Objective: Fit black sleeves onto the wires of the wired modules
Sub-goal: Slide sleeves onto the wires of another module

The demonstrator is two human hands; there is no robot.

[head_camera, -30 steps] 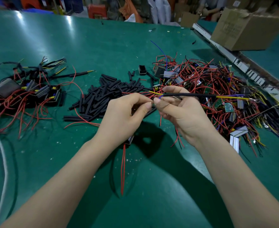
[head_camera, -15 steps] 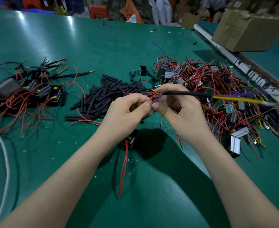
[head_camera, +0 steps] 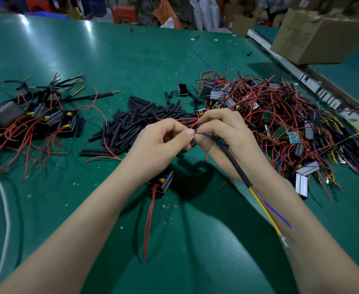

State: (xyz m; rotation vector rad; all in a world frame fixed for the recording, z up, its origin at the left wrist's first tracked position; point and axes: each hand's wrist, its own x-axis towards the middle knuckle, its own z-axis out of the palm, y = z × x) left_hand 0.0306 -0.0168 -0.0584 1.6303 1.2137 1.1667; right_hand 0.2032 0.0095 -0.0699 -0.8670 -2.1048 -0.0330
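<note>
sleeve (head_camera: 231,160) has swung from 3 to 5 o'clock; right hand (head_camera: 227,141) pinches it; left hand (head_camera: 161,145) pinches wires (head_camera: 201,134); nearly seated, i'd say.

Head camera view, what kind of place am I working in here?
Likely a small electronics assembly workshop: a green bench holds a heap of wired modules, a pile of black sleeves, and a cardboard box.

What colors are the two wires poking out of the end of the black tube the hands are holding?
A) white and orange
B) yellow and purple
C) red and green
B: a yellow wire and a purple wire stick out of the black sleeve over the right forearm.
</note>
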